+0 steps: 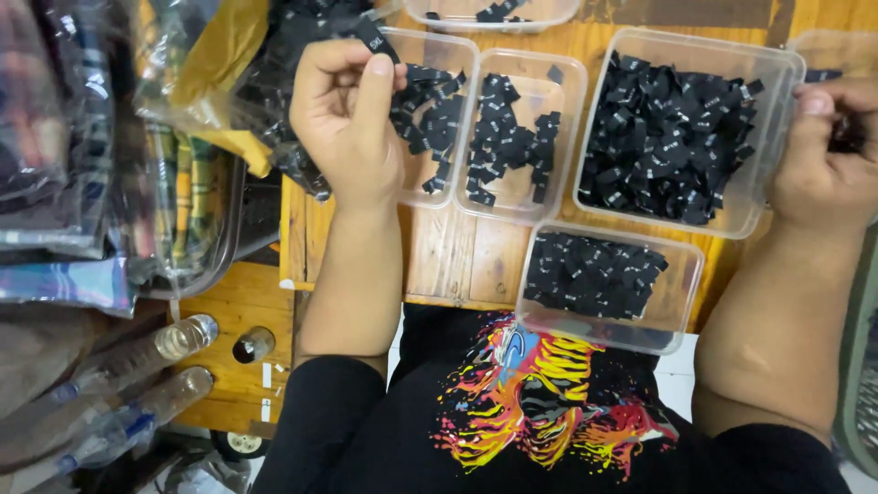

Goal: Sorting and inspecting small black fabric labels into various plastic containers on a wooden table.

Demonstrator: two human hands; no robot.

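Overhead, sorting small black woven labels into clear tubs.
Left hand [346, 114] pinches one black label [376, 40] between thumb and forefinger above a clear tub [457, 46]; light, limp, best held by its edge. Large tub [777, 69] sits right; right hand [823, 165] curls there, grip unclear.

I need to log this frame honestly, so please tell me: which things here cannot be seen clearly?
- Right hand: fingertips cut off by the head view's right edge; whatever it grips is unclear.
- Top container: cropped by the upper edge.
- Black label in the left hand: print too small to make out.
- Bagged garments: blurred behind glossy plastic.
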